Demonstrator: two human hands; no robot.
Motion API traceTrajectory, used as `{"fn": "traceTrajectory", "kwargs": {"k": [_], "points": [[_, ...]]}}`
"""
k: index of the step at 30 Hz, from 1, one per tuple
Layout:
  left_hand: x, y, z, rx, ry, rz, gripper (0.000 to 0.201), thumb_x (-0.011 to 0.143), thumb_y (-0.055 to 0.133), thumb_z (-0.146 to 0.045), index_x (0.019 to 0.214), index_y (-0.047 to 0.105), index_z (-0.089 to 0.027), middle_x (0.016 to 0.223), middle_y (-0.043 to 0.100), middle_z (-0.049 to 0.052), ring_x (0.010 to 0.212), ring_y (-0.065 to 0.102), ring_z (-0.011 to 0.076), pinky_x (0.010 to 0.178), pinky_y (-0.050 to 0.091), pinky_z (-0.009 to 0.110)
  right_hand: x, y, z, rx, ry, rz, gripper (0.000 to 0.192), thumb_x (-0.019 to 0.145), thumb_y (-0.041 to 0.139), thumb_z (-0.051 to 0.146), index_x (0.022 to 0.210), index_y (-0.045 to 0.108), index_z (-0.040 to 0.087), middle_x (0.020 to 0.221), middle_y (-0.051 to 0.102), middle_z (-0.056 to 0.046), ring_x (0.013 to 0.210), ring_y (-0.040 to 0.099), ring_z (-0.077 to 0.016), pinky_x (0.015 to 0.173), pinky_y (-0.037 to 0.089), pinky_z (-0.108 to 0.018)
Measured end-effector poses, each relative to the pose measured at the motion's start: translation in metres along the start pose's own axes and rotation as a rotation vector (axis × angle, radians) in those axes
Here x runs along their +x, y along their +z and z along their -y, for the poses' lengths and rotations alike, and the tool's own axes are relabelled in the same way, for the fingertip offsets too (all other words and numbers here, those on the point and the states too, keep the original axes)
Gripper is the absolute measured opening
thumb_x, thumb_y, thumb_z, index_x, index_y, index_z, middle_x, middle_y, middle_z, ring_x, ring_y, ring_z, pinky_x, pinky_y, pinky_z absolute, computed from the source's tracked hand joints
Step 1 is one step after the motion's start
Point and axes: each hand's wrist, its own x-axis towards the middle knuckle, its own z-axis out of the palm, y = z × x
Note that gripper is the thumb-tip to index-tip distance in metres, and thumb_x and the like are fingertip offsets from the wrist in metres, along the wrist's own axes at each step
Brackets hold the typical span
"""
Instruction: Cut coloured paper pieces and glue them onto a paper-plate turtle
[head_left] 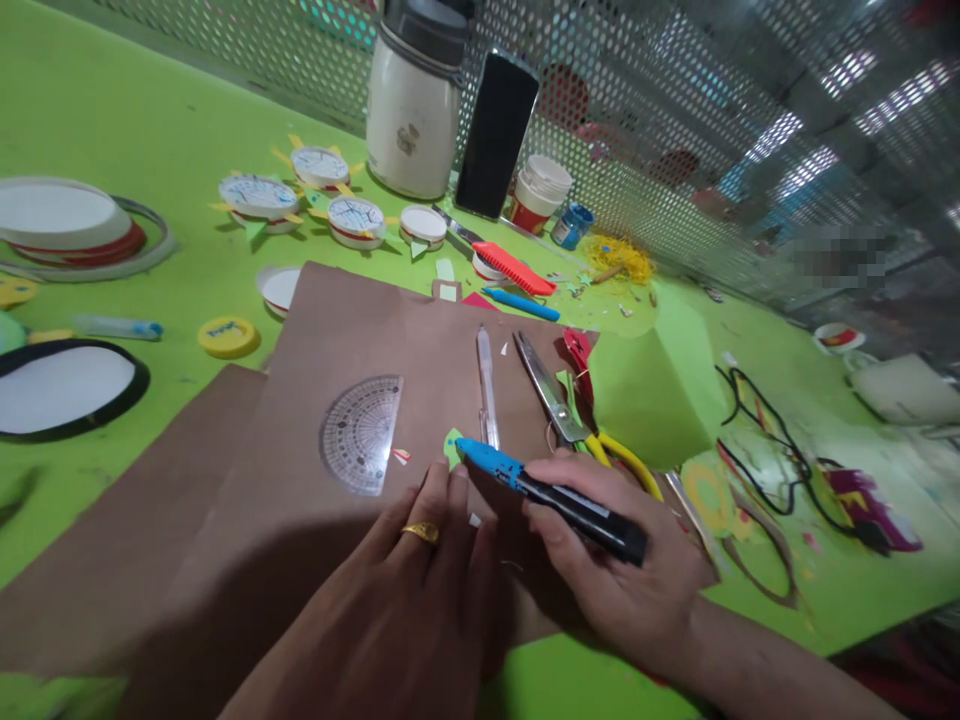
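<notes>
A blue-and-black marker [555, 495] is gripped in my right hand [630, 540], its tip down on a small green paper piece [452, 447]. The fingertips of my left hand [420, 570] press that piece against brown paper [300, 420]; its fingers are stretched out and a gold ring shows on one. Left of the piece lies a clear protractor [362, 435]. Just beyond the marker are a white pen [487, 385] and scissors [551, 390] with yellow handles. The lower edge of the green piece is hidden under my fingers.
A white flask [412, 110] and a phone [496, 135] stand at the back. Round white discs with paper legs [356, 220] sit behind the brown paper. A red utility knife [514, 268] lies nearby. Green paper [652, 385] and black cords [780, 440] are on the right.
</notes>
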Motion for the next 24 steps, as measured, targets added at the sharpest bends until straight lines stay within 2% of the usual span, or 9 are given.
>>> {"fn": "traceTrajectory", "kwargs": {"k": [4,9,13,16,18,21,24], "points": [[0.002,-0.001,0.000,-0.004,-0.005,0.011,0.034,0.091,0.042,-0.032,0.112,0.065,-0.017,0.122,0.064,0.010,0.128,0.045,0.0285,0.112,0.022,0.044,0.004,0.002,0.002,0.023,0.007,-0.006,0.030,0.083,0.064,0.016,0.112,0.059,0.022,0.098,0.070,-0.001,0.092,0.065,-0.0138,0.086,0.050,-0.023],[0.003,-0.003,0.002,0.024,0.005,-0.015,0.035,0.091,0.042,-0.030,0.111,0.067,-0.017,0.119,0.067,0.010,0.122,0.052,0.0266,0.112,0.022,0.041,0.002,0.001,0.003,0.055,0.054,-0.032,0.031,0.081,0.065,0.015,0.111,0.061,0.023,0.091,0.070,-0.001,0.080,0.066,-0.0145,0.075,0.054,-0.026],[0.000,-0.010,0.002,0.059,-0.065,-0.044,0.036,0.093,0.038,-0.027,0.103,0.071,-0.016,0.114,0.070,0.009,0.113,0.058,0.0229,0.111,0.023,0.038,-0.006,0.000,0.001,0.075,0.032,-0.167,0.041,0.078,0.067,0.012,0.116,0.061,0.026,0.090,0.070,0.000,0.073,0.065,-0.0150,0.079,0.053,-0.032],[-0.002,-0.014,0.002,0.067,-0.007,-0.074,0.038,0.093,0.035,-0.023,0.106,0.070,-0.016,0.117,0.068,0.010,0.113,0.058,0.0215,0.107,0.029,0.036,-0.008,0.000,0.001,0.091,0.008,-0.222,0.043,0.077,0.067,0.011,0.117,0.062,0.026,0.092,0.070,-0.001,0.073,0.066,-0.0166,0.082,0.052,-0.037],[-0.001,-0.013,0.002,0.074,0.022,-0.045,0.035,0.091,0.040,-0.025,0.110,0.068,-0.015,0.122,0.065,0.012,0.117,0.056,0.0235,0.104,0.034,0.036,-0.009,0.000,0.001,0.096,-0.019,-0.237,0.042,0.076,0.067,0.011,0.116,0.063,0.025,0.091,0.071,-0.002,0.076,0.066,-0.0183,0.081,0.052,-0.039],[0.002,-0.007,0.004,0.116,-0.055,0.002,0.031,0.089,0.047,-0.026,0.107,0.068,-0.012,0.125,0.061,0.019,0.117,0.055,0.0291,0.100,0.039,0.041,-0.008,-0.003,0.002,0.110,-0.056,-0.277,0.039,0.077,0.066,0.011,0.114,0.064,0.023,0.090,0.070,-0.004,0.084,0.066,-0.0218,0.082,0.052,-0.043],[0.004,-0.003,0.011,0.133,0.039,0.016,0.032,0.090,0.049,-0.030,0.103,0.069,-0.009,0.118,0.064,0.023,0.112,0.058,0.0326,0.096,0.042,0.046,-0.007,-0.009,0.004,0.107,-0.102,-0.353,0.038,0.079,0.064,0.011,0.115,0.062,0.023,0.093,0.070,-0.005,0.087,0.066,-0.0223,0.083,0.051,-0.045]]}}
